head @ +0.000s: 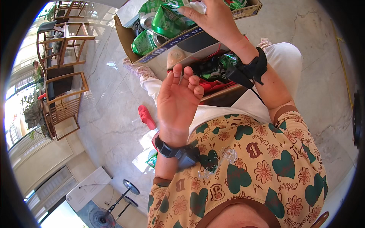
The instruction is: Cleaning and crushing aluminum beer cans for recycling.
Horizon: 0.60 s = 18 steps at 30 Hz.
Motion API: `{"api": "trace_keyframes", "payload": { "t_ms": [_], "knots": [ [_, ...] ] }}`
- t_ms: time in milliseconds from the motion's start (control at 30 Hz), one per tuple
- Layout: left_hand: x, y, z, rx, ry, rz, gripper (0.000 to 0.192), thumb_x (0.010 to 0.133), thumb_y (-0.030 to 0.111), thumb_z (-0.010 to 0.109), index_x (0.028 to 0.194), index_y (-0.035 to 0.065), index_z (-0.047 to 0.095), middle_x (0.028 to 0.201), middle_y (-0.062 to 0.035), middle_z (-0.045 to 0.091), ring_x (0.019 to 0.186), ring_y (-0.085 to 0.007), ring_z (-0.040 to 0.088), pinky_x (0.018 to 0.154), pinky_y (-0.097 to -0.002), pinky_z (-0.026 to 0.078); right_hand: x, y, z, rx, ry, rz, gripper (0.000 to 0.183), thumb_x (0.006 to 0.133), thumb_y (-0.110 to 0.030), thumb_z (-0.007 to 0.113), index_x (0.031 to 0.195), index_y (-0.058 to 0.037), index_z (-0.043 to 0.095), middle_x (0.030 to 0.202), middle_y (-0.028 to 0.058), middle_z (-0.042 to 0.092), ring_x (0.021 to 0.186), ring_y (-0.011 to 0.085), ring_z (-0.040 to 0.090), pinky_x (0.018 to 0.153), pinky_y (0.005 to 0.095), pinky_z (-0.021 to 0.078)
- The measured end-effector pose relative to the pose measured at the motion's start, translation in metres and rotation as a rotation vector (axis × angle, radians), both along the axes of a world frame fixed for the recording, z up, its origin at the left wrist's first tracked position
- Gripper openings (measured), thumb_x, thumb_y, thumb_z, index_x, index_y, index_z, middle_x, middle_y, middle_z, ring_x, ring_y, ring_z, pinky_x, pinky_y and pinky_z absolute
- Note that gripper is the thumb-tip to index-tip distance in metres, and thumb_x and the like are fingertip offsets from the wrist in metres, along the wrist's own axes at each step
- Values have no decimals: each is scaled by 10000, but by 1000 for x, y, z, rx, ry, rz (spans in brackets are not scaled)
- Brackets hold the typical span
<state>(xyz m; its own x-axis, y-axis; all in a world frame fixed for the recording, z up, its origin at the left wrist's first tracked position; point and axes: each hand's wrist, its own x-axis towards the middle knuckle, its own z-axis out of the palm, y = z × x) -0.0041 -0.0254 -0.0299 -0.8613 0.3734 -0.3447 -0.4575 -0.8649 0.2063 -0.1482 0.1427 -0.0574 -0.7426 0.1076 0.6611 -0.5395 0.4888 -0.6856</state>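
My right hand [212, 21] is over the far cardboard box [171, 45], with a bit of white material [198, 6] at its fingers; whether it also grips a can is hidden. Green crushed drink cans [168, 22] fill that box. My left hand [180, 99] is palm up with loosely curled fingers and holds nothing. It is beside a nearer box [222, 92] between my legs, which contains dark green cans [228, 60] and red material [214, 85]. Both wrists wear black strapped devices.
A red sandal [146, 117] lies on the marble floor at the left, with a green item [152, 160] below it. Wooden chairs [67, 82] stand at the upper left. A fan [102, 218] and a large white panel [88, 188] are at the lower left.
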Motion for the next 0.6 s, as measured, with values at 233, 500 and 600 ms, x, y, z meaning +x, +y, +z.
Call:
{"api": "trace_keyframes", "payload": {
  "t_ms": [233,500,600],
  "knots": [
    [2,-1,-1,-21,-11,1,263,971,206,432,1127,50,575,1105,-88,584,914,-181,504,740,-315,410,10,1,1,202,-38,-67,343,774,-321,723,833,-18,573,819,145,598,729,329,597,637,392,487],
    [-1,-7,-7,-9,1,19,233,970,173,424,1102,48,570,1041,-67,578,875,-164,493,737,-300,404,24,7,20,133,132,406,300,790,-286,711,699,-29,586,689,135,589,650,318,599,559,376,461],
    [-3,-6,-4,-10,-28,69,177,965,122,416,1049,45,552,963,-37,559,828,-147,479,719,-294,398,39,5,17,248,-169,769,188,789,-187,701,871,-27,646,740,100,627,672,231,618,608,322,485]
  ]
}}
